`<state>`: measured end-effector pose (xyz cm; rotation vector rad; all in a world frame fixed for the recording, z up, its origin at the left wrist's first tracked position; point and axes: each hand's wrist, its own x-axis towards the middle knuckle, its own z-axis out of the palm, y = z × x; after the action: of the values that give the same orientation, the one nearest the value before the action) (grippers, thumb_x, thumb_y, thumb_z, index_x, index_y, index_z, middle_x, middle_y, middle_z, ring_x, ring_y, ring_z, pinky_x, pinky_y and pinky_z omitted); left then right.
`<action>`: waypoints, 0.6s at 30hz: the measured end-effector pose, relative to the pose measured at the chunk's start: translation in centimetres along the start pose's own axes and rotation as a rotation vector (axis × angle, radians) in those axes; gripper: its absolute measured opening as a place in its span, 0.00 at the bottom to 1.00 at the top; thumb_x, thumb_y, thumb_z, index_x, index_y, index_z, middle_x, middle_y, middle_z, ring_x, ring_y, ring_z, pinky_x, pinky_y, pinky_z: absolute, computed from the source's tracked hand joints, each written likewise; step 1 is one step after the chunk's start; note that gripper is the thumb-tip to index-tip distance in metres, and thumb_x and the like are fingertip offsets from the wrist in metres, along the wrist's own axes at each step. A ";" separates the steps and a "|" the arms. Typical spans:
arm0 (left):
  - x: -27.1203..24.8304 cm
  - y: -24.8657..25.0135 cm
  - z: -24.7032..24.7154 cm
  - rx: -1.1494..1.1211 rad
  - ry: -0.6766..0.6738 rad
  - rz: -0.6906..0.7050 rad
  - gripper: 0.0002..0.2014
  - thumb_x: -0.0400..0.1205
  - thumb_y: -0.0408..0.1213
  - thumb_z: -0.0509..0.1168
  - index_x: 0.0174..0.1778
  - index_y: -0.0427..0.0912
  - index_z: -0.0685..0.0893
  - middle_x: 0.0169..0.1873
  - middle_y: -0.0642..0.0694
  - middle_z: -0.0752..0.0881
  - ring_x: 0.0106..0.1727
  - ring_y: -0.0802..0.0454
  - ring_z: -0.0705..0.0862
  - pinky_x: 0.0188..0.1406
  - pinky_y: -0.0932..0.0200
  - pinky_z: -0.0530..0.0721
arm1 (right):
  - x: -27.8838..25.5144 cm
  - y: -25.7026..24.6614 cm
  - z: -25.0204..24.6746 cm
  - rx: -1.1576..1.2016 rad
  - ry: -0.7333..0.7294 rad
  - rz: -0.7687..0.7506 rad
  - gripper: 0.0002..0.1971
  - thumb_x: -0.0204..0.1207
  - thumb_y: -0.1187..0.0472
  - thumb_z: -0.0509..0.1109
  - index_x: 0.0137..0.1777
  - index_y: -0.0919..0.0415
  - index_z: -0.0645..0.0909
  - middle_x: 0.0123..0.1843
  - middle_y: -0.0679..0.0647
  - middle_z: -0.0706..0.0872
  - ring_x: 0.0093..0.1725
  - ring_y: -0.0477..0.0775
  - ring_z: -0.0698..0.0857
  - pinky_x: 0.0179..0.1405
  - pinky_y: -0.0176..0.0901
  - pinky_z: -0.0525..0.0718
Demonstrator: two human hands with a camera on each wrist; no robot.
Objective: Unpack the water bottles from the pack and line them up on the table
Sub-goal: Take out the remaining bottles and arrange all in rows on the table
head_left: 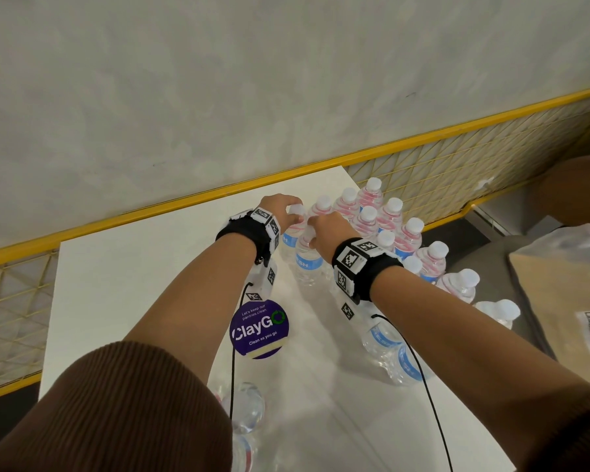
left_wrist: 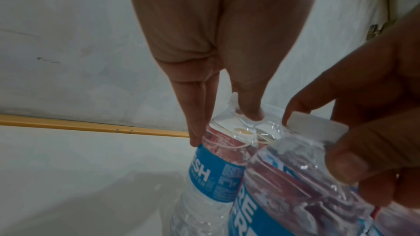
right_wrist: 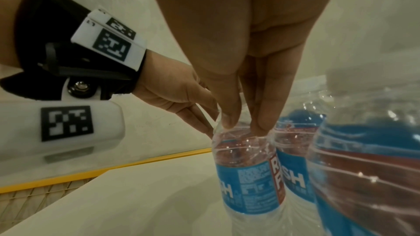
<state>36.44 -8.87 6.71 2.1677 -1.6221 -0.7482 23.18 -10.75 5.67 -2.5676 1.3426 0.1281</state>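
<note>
A person's left hand (head_left: 280, 207) and right hand (head_left: 327, 229) meet over two water bottles at the centre of the head view, on a white table (head_left: 123, 267) set against a yellow-framed mesh rail (head_left: 423, 137). The left hand's fingers (left_wrist: 197, 114) curl down around the neck and white cap of the far bottle (head_left: 292, 238), thumb on one side and fingers on the other. The right hand's fingertips (right_wrist: 229, 114) are clamped on the neck of the near bottle (head_left: 307, 264), which stands upright and touches the far bottle. Both carry blue labels and stand at the left end of a cluster of white-capped bottles (head_left: 389, 219) that runs toward the right edge of the table. Clear wrap (right_wrist: 363, 150) with red print covers the bottles closest to the right wrist camera. More bottles (head_left: 395, 356) lie lower right of centre beneath the right forearm, and others (head_left: 249, 410) sit at the bottom of the frame. A round purple sticker (head_left: 259, 330) reading "ClayGo" lies on the table between the forearms. Both wrists wear black straps with white marker blocks (head_left: 355, 257). A cardboard box (head_left: 559, 301) sits at the right edge.
</note>
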 end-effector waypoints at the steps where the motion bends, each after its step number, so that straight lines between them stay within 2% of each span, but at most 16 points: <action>1: 0.0 0.0 0.0 0.002 0.003 0.005 0.16 0.81 0.38 0.67 0.65 0.40 0.83 0.60 0.37 0.85 0.63 0.40 0.81 0.55 0.60 0.74 | 0.1 0.0 0.0 -0.003 -0.004 0.000 0.13 0.80 0.66 0.62 0.64 0.63 0.78 0.60 0.63 0.82 0.61 0.63 0.82 0.58 0.51 0.83; 7: 0.4 -0.3 0.0 -0.020 0.008 -0.016 0.18 0.81 0.39 0.68 0.67 0.44 0.82 0.62 0.39 0.85 0.65 0.42 0.81 0.54 0.64 0.69 | 0.6 -0.1 0.1 -0.027 -0.009 0.004 0.14 0.80 0.66 0.63 0.64 0.63 0.78 0.60 0.63 0.83 0.61 0.64 0.82 0.56 0.52 0.84; 11: 0.3 -0.3 -0.1 -0.013 -0.003 -0.030 0.20 0.80 0.42 0.69 0.69 0.47 0.80 0.65 0.40 0.84 0.67 0.42 0.80 0.59 0.61 0.72 | 0.4 -0.1 0.0 -0.011 -0.010 0.001 0.14 0.80 0.66 0.62 0.64 0.62 0.77 0.59 0.63 0.82 0.60 0.64 0.82 0.57 0.53 0.84; 14: -0.2 -0.3 -0.2 0.040 -0.032 -0.049 0.25 0.81 0.45 0.67 0.74 0.47 0.74 0.69 0.40 0.81 0.70 0.42 0.78 0.65 0.56 0.74 | -0.6 -0.2 -0.4 0.023 -0.029 -0.009 0.16 0.80 0.66 0.62 0.67 0.63 0.74 0.61 0.63 0.81 0.61 0.64 0.82 0.58 0.54 0.83; 17: -1.1 -0.5 -0.2 0.150 -0.062 -0.123 0.33 0.81 0.51 0.66 0.79 0.41 0.64 0.72 0.36 0.76 0.70 0.38 0.77 0.64 0.52 0.76 | -2.9 -0.5 -1.2 0.046 -0.034 -0.043 0.20 0.79 0.69 0.62 0.71 0.66 0.69 0.61 0.66 0.81 0.59 0.64 0.82 0.49 0.48 0.79; 18: -1.7 -0.5 -0.3 0.183 -0.070 -0.155 0.33 0.80 0.51 0.66 0.77 0.38 0.66 0.70 0.35 0.78 0.68 0.38 0.79 0.60 0.52 0.77 | -4.0 -0.7 -1.5 0.035 -0.049 -0.060 0.20 0.79 0.69 0.61 0.71 0.67 0.68 0.61 0.66 0.81 0.59 0.65 0.82 0.46 0.46 0.77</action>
<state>36.62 -7.11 7.08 2.4449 -1.6276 -0.7539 21.43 -7.54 8.02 -2.5557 1.2383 0.1542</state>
